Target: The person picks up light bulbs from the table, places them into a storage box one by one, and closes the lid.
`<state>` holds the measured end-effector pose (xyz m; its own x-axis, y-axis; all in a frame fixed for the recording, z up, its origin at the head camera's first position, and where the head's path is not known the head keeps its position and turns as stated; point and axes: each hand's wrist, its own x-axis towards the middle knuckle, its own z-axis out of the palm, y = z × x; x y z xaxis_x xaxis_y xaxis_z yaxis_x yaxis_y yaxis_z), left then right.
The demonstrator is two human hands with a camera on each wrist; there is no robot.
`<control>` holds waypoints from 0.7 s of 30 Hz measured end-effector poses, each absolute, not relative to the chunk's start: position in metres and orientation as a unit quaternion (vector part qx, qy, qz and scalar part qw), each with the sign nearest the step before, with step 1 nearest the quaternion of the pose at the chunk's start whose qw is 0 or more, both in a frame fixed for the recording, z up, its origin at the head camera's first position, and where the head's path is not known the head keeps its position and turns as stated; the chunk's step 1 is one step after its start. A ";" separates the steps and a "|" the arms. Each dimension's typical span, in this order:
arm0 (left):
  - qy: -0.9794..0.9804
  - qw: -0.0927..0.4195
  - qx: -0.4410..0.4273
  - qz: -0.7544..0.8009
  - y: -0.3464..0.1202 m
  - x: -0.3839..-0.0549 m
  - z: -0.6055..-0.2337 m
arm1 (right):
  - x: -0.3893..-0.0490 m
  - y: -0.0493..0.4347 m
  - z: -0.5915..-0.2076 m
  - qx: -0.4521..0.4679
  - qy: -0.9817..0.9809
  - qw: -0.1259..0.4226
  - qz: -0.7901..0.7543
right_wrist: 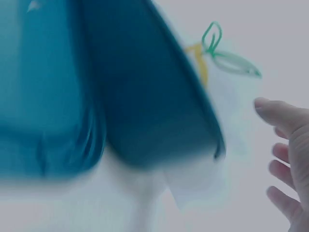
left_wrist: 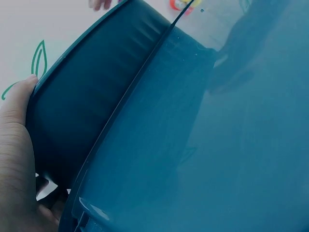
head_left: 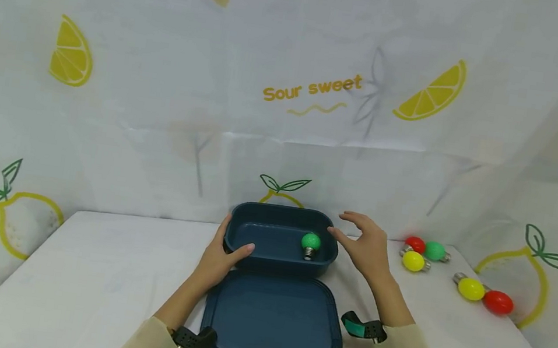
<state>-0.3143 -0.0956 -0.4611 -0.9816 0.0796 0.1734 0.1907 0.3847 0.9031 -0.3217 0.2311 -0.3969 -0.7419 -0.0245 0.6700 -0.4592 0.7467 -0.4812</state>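
Note:
A dark blue plastic box [head_left: 272, 265] stands at the back of the table, with one green light bulb [head_left: 310, 241] lying inside near its right end. My left hand [head_left: 215, 258] holds the box's left end, thumb over the rim; the left wrist view shows the thumb of that hand [left_wrist: 17, 140] against the box wall [left_wrist: 91, 96]. Just off the right rim, my right hand [head_left: 368, 250] hovers with thumb and fingers spread and holds nothing. In the right wrist view a gap separates this hand [right_wrist: 294, 150] from the box [right_wrist: 149, 106].
A matching blue lid [head_left: 273, 317] lies flat in front of the box. To the right are a red bulb [head_left: 415, 244], a green bulb [head_left: 434, 251] and a yellow bulb [head_left: 413, 261] together. Another yellow bulb [head_left: 471, 288] and red bulb [head_left: 498, 303] lie near the right edge. A printed cloth [head_left: 281, 156] hangs behind.

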 end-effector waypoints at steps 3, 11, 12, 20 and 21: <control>-0.833 0.051 -0.080 -0.545 -0.096 -0.314 -0.461 | -0.318 0.248 -0.403 0.108 -0.876 0.345 0.318; -0.833 0.045 -0.074 -0.546 -0.096 -0.313 -0.462 | -0.307 0.299 -0.428 0.080 -0.866 0.415 0.269; -0.833 0.044 -0.076 -0.546 -0.096 -0.313 -0.462 | -0.305 0.305 -0.432 0.073 -0.865 0.421 0.263; -0.832 0.047 -0.083 -0.547 -0.096 -0.314 -0.459 | -0.299 0.336 -0.454 0.011 -0.868 0.421 0.261; -0.832 0.047 -0.084 -0.546 -0.096 -0.314 -0.459 | -0.299 0.338 -0.455 -0.004 -0.868 0.418 0.268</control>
<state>-0.3136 -0.0963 -0.4591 -0.9817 0.0882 0.1688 0.1899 0.3889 0.9015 -0.2985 0.3378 -0.4547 -0.6498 0.2303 0.7244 -0.2180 0.8565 -0.4678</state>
